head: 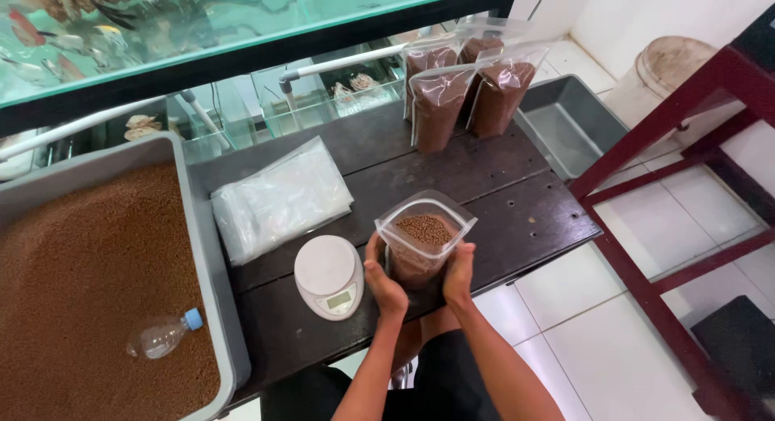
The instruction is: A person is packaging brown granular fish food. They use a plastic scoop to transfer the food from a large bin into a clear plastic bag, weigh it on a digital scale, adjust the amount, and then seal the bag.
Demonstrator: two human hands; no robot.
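Observation:
A clear plastic pouch (424, 235) part-filled with small brown pellets stands upright and open-mouthed over the front edge of the dark wooden table (517, 203). My left hand (383, 282) grips its left side and my right hand (458, 274) grips its right side, both near the pouch's base. Just left of my left hand sits a round white kitchen scale (328, 276) with nothing on it. Behind the scale lies a flat stack of empty clear bags (278, 196).
A large grey tub (206, 251) of brown pellets with a plastic bottle (164, 334) lying in it fills the left. Several filled pouches (460, 94) stand at the table's back, beside an empty grey tray (569, 126). A fish tank (186, 33) runs along the back. A red metal frame (646, 146) stands right.

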